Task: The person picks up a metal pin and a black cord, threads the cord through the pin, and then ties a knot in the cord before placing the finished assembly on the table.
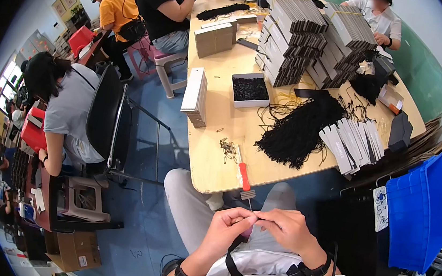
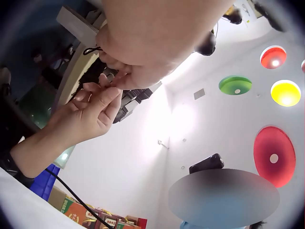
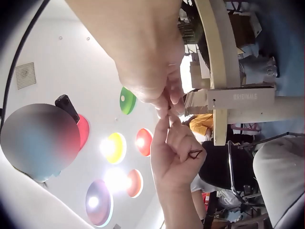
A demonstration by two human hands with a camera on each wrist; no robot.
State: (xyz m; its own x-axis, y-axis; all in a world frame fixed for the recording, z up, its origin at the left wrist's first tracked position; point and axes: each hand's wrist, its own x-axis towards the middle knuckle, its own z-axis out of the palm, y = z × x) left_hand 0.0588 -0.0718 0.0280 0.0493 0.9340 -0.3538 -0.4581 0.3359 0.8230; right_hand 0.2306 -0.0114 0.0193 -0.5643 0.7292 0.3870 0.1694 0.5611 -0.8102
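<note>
In front of the chest, my left hand (image 1: pixel 230 228) and right hand (image 1: pixel 287 228) meet at the fingertips. Between them they pinch a thin dark cord, mostly hidden by the fingers. A small loop of the cord (image 3: pixel 195 153) sticks out from the left hand's curled fingers in the right wrist view. Just beyond the hands, a small stack of grey tags (image 1: pixel 247 195) juts out at the table's near edge. One printed tag (image 3: pixel 243 98) shows its punched hole in the right wrist view. A red-handled tool (image 1: pixel 244 176) lies above the stack.
The wooden table (image 1: pixel 203 157) carries a pile of black cords (image 1: pixel 300 130), fanned printed tags (image 1: pixel 352 144), tall tag stacks (image 1: pixel 291 37), a box of small black pieces (image 1: pixel 250 89) and loose metal pins (image 1: pixel 226 148). A blue bin (image 1: pixel 420 213) stands right. Other people sit nearby.
</note>
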